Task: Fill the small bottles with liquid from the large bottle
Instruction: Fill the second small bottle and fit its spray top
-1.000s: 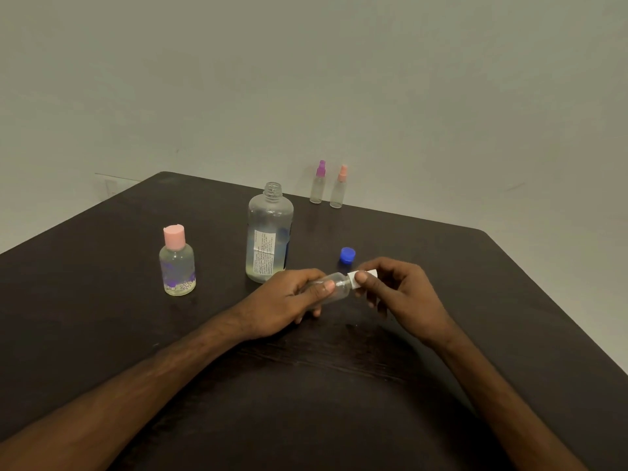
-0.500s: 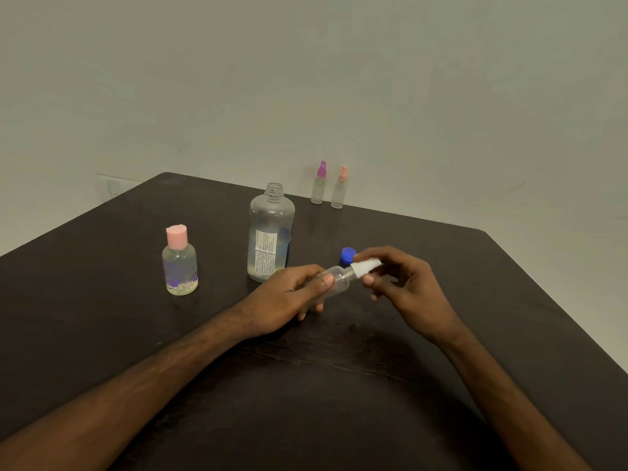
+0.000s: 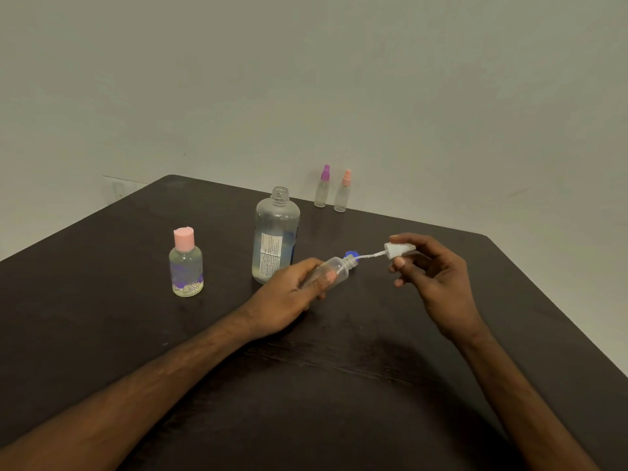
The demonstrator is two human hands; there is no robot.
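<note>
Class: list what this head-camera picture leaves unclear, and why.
Head view throughout.
- Blue cap: mostly behind the small bottle.
- Base of the small bottle: wrapped by the left hand.
- Label print on the large bottle: too small to read.
- Contents of the purple-capped spray bottle: too small to tell.

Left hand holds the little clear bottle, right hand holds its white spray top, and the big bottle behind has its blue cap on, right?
Not quite. In the head view the large bottle has no cap, its threaded neck open; the blue cap lies on the table near it. The rest holds: the left hand grips the small bottle, the right hand pinches the white spray top.
</note>
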